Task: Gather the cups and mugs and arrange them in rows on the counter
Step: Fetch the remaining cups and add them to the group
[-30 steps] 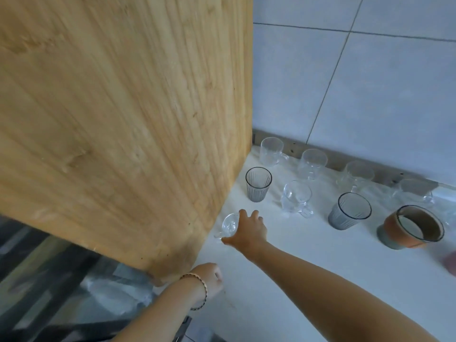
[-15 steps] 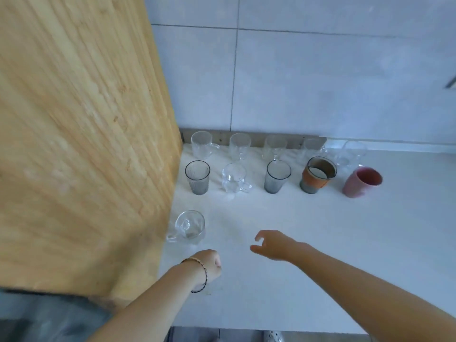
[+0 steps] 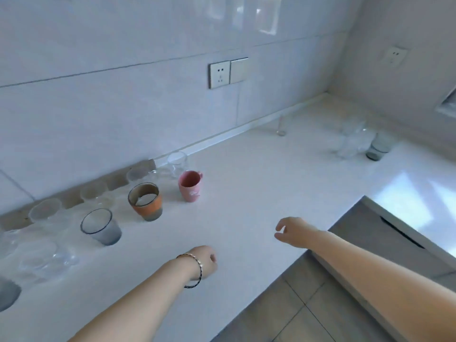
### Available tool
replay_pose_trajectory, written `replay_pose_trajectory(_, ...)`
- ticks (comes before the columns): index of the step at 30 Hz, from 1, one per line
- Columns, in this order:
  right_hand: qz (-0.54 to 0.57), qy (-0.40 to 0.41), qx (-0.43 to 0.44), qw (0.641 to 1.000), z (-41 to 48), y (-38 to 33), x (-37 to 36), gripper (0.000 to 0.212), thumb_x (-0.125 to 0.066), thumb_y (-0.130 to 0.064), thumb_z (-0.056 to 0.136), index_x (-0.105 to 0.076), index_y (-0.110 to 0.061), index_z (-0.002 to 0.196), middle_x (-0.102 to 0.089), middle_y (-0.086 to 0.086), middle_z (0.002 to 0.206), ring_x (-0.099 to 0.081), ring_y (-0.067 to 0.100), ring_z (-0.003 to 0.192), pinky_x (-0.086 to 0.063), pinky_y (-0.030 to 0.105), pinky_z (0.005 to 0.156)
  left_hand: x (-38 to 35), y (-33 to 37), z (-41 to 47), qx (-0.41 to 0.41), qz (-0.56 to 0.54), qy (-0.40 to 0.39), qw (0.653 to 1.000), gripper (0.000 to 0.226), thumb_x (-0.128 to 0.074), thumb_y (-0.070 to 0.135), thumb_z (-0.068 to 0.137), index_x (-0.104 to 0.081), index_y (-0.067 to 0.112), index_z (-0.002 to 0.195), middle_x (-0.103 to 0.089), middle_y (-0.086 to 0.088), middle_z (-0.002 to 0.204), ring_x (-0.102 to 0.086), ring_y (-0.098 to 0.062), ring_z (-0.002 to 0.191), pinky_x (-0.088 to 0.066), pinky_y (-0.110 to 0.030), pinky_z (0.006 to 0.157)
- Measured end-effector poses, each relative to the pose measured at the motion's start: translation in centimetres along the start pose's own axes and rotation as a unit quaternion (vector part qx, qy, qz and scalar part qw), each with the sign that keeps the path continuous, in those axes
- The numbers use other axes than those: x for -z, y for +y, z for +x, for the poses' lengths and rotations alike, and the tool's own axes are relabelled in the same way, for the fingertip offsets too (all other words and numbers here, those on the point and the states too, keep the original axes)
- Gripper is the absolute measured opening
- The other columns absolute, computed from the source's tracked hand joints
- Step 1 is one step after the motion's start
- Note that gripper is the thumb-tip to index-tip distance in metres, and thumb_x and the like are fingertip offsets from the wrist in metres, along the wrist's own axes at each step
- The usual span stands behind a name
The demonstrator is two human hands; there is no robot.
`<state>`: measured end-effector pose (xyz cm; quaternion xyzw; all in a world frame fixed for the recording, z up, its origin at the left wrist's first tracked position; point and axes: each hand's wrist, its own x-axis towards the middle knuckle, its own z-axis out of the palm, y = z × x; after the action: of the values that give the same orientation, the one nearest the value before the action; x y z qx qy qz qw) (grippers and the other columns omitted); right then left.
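Note:
Two rows of cups stand along the wall at the left of the white counter. In the front row are a pink mug, an orange and grey cup and a smoky grey glass. Clear glasses line the back row. Far right, a cluster of clear glasses and a grey glass stand apart, with a slim clear glass by the wall. My left hand is fisted over the counter. My right hand hovers empty, fingers loosely curled apart.
A wall socket and switch sit on the tiled wall, another socket on the right wall. The counter turns a corner at the right. Its front edge runs diagonally, with a grey tiled floor below.
The view has swung right, away from the wooden cabinet. My right hand let go of the clear mug it had set down and has pulled back empty over the counter.

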<state>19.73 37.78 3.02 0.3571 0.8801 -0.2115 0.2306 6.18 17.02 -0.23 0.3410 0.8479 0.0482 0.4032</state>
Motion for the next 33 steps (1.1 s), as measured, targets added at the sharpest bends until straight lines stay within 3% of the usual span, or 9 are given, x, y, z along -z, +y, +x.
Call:
replay_pose_trajectory(3, 0.018, 0.022, -0.027, 0.999, 1.1, 7.4, 3.6, 0.037, -0.048, -0.032, 0.094, -0.054, -0.016, 0.127, -0.057, 0.005, 0.128, -0.054, 0.023, 0.117, -0.043, 0.029, 0.094, 0.4, 8.0, 3.7, -0.016, 0.033, -0.001, 0.999, 0.031, -0.043, 0.023, 0.090, -0.055, 0.018, 0.118, -0.058, -0.002, 0.125, -0.054, -0.020, 0.105, -0.042, -0.026, 0.095)
replay_pose_trajectory(8, 0.027, 0.048, -0.052, 0.997, 2.6, 17.2, 9.0, 0.035, -0.046, -0.030, 0.095, -0.054, -0.018, 0.127, -0.056, 0.002, 0.131, -0.053, 0.021, 0.121, -0.043, 0.029, 0.095, 1.2, 19.6, 9.2, -0.055, 0.053, 0.008, 0.997, 0.022, -0.042, 0.020, 0.091, -0.058, 0.021, 0.104, -0.053, 0.000, 0.101, -0.048, -0.018, 0.090, -0.039, -0.023, 0.082)
replay_pose_trajectory(11, 0.038, 0.061, -0.069, 0.995, 4.3, 22.8, 12.0, 0.035, -0.047, -0.029, 0.094, -0.054, -0.017, 0.127, -0.056, 0.003, 0.132, -0.051, 0.022, 0.123, -0.042, 0.029, 0.096, 1.8, 25.9, 12.2, -0.072, 0.079, 0.008, 0.994, 0.030, -0.042, 0.020, 0.092, -0.056, 0.016, 0.118, -0.059, -0.004, 0.120, -0.053, -0.020, 0.099, -0.043, -0.025, 0.092)
replay_pose_trajectory(13, 0.052, 0.062, -0.084, 0.993, 5.7, 25.7, 13.4, 0.035, -0.049, -0.029, 0.093, -0.055, -0.017, 0.125, -0.055, 0.004, 0.131, -0.051, 0.022, 0.122, -0.042, 0.030, 0.096, 2.0, 28.8, 14.1, -0.077, 0.101, -0.004, 0.992, 0.028, -0.042, 0.020, 0.091, -0.057, 0.017, 0.115, -0.059, -0.004, 0.121, -0.053, -0.020, 0.099, -0.042, -0.024, 0.090)
replay_pose_trajectory(17, 0.077, 0.072, -0.109, 0.988, 9.0, 29.9, 15.8, 0.034, -0.050, -0.029, 0.092, -0.056, -0.018, 0.124, -0.056, 0.004, 0.130, -0.054, 0.023, 0.119, -0.044, 0.030, 0.093, 3.0, 32.3, 18.7, -0.075, 0.120, -0.015, 0.990, 0.010, -0.041, 0.019, 0.090, -0.047, 0.025, 0.094, -0.051, 0.000, 0.101, -0.048, -0.019, 0.090, -0.038, -0.021, 0.080)
replay_pose_trajectory(23, 0.099, 0.096, -0.137, 0.981, 15.2, 33.8, 19.7, 0.038, -0.050, -0.032, 0.091, -0.052, -0.019, 0.127, -0.056, 0.003, 0.129, -0.056, 0.023, 0.115, -0.043, 0.029, 0.082, 6.0, 36.0, 25.4, -0.062, 0.112, -0.008, 0.992, 0.033, -0.041, 0.022, 0.092, -0.053, 0.016, 0.121, -0.056, -0.003, 0.128, -0.055, -0.020, 0.109, -0.042, -0.024, 0.095)
replay_pose_trajectory(26, 0.105, 0.106, -0.135, 0.980, 18.3, 34.9, 22.0, 0.041, -0.051, -0.032, 0.091, -0.050, -0.018, 0.130, -0.051, 0.005, 0.133, -0.055, 0.023, 0.117, -0.044, 0.029, 0.087, 7.0, 37.4, 28.4, -0.068, 0.109, -0.018, 0.992, 0.031, -0.041, 0.021, 0.092, -0.053, 0.016, 0.121, -0.055, -0.003, 0.128, -0.051, -0.018, 0.101, -0.042, -0.023, 0.094)
replay_pose_trajectory(30, 0.107, 0.150, -0.109, 0.977, 22.2, 36.0, 24.5, 0.044, -0.053, -0.029, 0.091, -0.048, -0.016, 0.133, -0.048, 0.006, 0.135, -0.051, 0.022, 0.121, -0.044, 0.031, 0.095, 7.8, 38.9, 31.6, -0.069, 0.096, -0.015, 0.993, 0.009, -0.041, 0.021, 0.091, -0.047, 0.025, 0.096, -0.056, -0.002, 0.117, -0.046, -0.017, 0.093, -0.038, -0.021, 0.083)
replay_pose_trajectory(33, 0.075, 0.154, -0.080, 0.982, 25.0, 36.8, 26.0, 0.054, -0.056, -0.028, 0.089, -0.039, -0.017, 0.139, -0.042, 0.006, 0.138, -0.045, 0.024, 0.127, -0.043, 0.032, 0.099, 8.2, 39.9, 33.1, -0.058, 0.081, -0.010, 0.995, 0.009, -0.042, 0.020, 0.090, -0.045, 0.028, 0.086, -0.053, 0.000, 0.108, -0.048, -0.017, 0.096, -0.039, -0.020, 0.086)
